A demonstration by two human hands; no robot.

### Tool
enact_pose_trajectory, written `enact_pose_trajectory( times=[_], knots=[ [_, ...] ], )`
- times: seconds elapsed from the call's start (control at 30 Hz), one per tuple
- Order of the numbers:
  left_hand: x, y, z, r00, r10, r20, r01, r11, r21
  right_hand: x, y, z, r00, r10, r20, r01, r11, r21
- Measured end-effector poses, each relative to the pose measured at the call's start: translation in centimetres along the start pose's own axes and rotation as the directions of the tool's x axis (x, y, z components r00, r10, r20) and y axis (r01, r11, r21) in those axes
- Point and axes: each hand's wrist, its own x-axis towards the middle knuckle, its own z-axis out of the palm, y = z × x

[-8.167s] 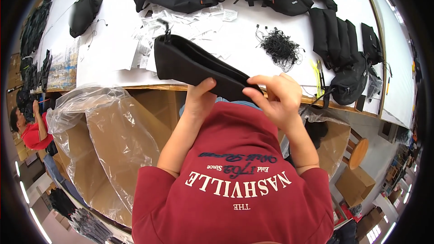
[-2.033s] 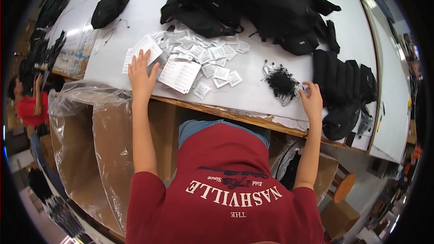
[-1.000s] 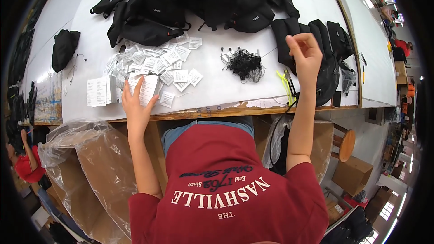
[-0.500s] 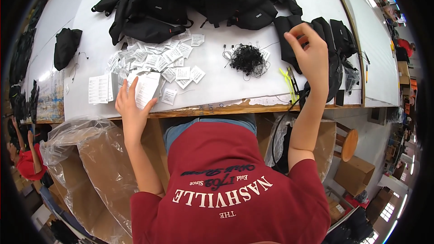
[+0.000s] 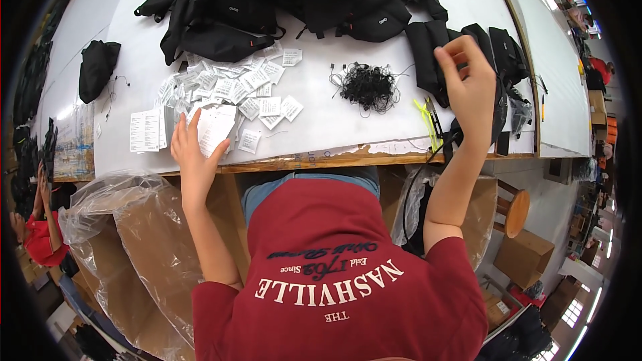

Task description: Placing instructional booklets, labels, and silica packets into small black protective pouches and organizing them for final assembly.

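Observation:
My left hand (image 5: 195,154) lies at the near edge of the table with its fingers spread, touching or just over a stack of white printed cards (image 5: 215,126). Beside it stands another stack of white cards (image 5: 144,131). Beyond these is a loose heap of small white printed packets (image 5: 224,87). My right hand (image 5: 469,77) is raised in front of the black bags (image 5: 425,60) at the right, fingers curled in toward the thumb. Whatever it may hold is too small to make out. To its left sits a tangle of thin black cords (image 5: 369,87).
Several black bags (image 5: 287,0) are piled at the far side. A single black bag (image 5: 99,70) lies at the left. Yellow-green snips (image 5: 426,120) rest near the table's right front edge. Below stands a plastic-lined carton (image 5: 144,241). A person in red (image 5: 45,241) is far left.
My right hand has shifted slightly right and downward, its fingers still curled. My left hand has moved very little beside the cards.

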Motion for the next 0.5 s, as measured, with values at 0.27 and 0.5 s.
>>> enact_pose_trajectory(
  times=[0.27,0.5],
  knots=[
    [0.2,2.9,-2.9,0.998,-0.046,-0.046,0.043,0.996,-0.075,0.0,-0.6,-0.9,0.988,0.027,-0.151,-0.018,0.998,0.062],
    [-0.9,4.8,-4.5,0.986,0.089,0.138,0.001,0.837,-0.547,0.0,-0.4,0.5,0.992,0.057,0.114,-0.064,0.996,0.057]
  ],
)
